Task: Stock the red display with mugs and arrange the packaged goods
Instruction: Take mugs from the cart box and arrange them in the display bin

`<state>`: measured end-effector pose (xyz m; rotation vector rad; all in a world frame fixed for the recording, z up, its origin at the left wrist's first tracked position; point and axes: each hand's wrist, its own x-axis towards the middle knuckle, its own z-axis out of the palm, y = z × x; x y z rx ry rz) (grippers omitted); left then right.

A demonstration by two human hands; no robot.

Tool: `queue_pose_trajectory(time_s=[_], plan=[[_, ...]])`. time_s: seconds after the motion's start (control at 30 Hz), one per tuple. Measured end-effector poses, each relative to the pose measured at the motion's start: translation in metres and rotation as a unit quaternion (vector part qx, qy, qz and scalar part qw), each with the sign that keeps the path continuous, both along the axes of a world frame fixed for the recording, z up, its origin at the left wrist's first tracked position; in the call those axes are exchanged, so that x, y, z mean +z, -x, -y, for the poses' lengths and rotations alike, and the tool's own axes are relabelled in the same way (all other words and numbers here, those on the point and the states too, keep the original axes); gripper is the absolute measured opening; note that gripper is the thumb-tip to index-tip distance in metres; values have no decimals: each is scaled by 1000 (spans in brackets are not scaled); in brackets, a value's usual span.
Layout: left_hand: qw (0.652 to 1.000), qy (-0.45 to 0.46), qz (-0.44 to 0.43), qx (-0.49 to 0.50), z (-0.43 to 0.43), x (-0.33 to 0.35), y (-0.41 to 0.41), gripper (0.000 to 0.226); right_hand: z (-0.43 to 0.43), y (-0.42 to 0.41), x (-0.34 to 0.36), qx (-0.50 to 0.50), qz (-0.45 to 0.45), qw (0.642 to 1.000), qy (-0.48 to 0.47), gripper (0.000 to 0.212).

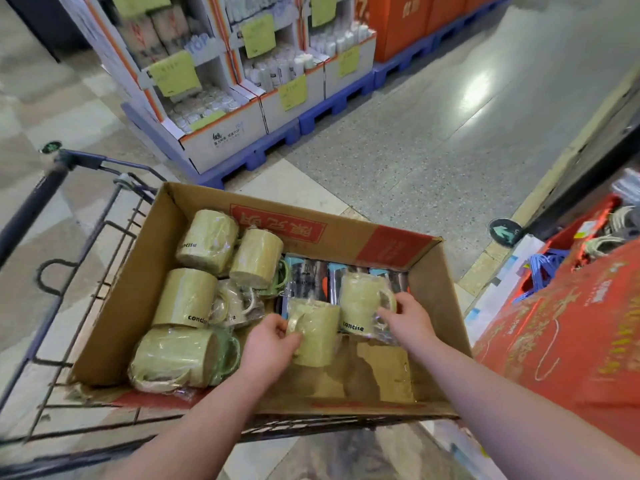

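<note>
Mugs [187,299], pale green and wrapped in clear film, are found inside an open cardboard box [440,296], which is set on a wire cart [31,206]. Most are lying on their sides, packed close along the box's left wall and far-left corner. Two more are placed at the middle of the box, side by side. Silver packaged goods [311,271] are laid flat against the box's far wall, partly covered by those two mugs. Bare cardboard is exposed at the box's near-right corner, and room is left there between the mugs and the right wall. The red display [568,327] is set just beside the box's right wall. Open floor [433,150] is seen beyond the box's far wall; white display cartons [221,133] on blue pallets [332,116] stand well past the far-left corner.

Both forearms are extended over the box's near wall. The left hand [273,344] is turned palm down, its fingers curled and the handle of the nearer middle mug [320,337] pinched. The right hand [407,318] is closed on the handle side of the farther middle mug [360,301], fingers curled over its film wrap.
</note>
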<state>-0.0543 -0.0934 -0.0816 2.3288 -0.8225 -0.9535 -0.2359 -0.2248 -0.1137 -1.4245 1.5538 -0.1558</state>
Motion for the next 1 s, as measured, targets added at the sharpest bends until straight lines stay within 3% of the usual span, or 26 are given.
queue_pose_trajectory(time_s=[0.33,0.5,1.0], plan=[[994,101,5,-47,-39,42,9,10,-70,33,63,-69,51,989,117,6],[988,142,-6,-63,-62,54,21,6,-105,49,79,-92,35,978,183,10],[968,204,-39,-138,-101,75,87,2,-180,126,103,-183,-2,951,248,16]])
